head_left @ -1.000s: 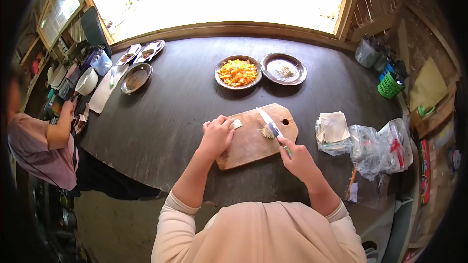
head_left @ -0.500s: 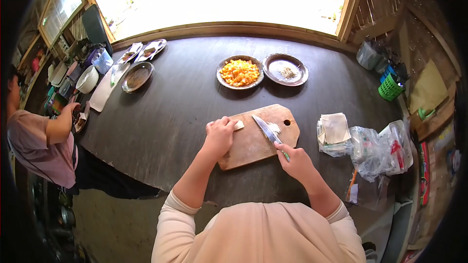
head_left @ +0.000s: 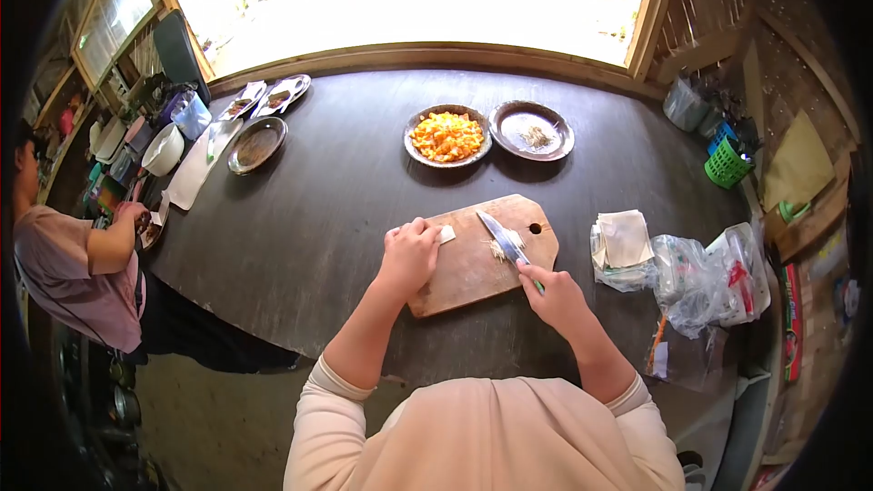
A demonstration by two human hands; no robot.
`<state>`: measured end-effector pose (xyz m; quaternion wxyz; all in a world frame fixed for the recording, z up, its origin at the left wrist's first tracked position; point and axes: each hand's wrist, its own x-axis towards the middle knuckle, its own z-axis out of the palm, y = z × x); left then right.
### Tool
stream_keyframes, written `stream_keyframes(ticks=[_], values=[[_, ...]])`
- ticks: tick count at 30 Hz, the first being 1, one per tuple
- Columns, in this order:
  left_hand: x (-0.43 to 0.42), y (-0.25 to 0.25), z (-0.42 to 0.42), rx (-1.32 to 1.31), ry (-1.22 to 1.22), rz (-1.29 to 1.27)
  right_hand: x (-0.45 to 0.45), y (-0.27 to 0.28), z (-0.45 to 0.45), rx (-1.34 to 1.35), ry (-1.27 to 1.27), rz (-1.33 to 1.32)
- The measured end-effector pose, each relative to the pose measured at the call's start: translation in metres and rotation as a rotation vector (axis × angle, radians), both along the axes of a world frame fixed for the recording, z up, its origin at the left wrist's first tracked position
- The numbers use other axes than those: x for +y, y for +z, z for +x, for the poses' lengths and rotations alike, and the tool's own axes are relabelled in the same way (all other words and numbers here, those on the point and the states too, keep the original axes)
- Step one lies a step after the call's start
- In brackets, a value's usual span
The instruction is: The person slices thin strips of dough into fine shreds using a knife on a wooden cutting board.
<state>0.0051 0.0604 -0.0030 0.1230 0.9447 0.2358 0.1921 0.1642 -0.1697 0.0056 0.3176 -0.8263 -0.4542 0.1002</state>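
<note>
My left hand (head_left: 411, 253) is closed on a small white block (head_left: 446, 235) at the left side of the wooden cutting board (head_left: 464, 277). In my right hand (head_left: 552, 293) is the handle of a knife (head_left: 502, 237), its blade pointing up and left over the board. Thin pale shreds (head_left: 514, 241) lie beside and partly under the blade. Beyond the board stand a plate of chopped orange pieces (head_left: 446, 136) and, touching or nearly touching it, a plate (head_left: 555, 147) with a small pale heap.
At the left a person (head_left: 77, 264) works over a small dish. Near them are a white bowl (head_left: 163, 150) and a brown plate (head_left: 257, 145). Stacked wrappers (head_left: 625, 239) and plastic bags (head_left: 691, 277) lie to the right, with a green basket (head_left: 727, 164) behind.
The knife has shifted slightly over the shreds, its blade swinging left and then partly back. My left hand stays on the white block. The person at the left has moved their hands a little.
</note>
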Motion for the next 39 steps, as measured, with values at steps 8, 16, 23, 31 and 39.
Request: stream_keyframes(ticks=[8,16,23,31,39], values=[[-0.002,0.007,-0.002,0.036,0.002,-0.049,0.001,-0.009,-0.001,0.040,0.011,0.115],[-0.009,0.009,-0.005,0.000,-0.038,-0.038,0.006,0.001,-0.007,0.009,-0.022,0.039],[-0.010,0.011,-0.004,0.103,-0.051,-0.176,0.004,0.000,-0.009,-0.038,-0.005,0.029],[-0.010,0.014,-0.006,0.076,-0.034,-0.151,-0.003,0.022,0.003,0.278,-0.002,0.073],[-0.007,0.010,-0.004,-0.039,-0.129,-0.186,0.000,0.002,0.008,0.167,0.015,0.052]])
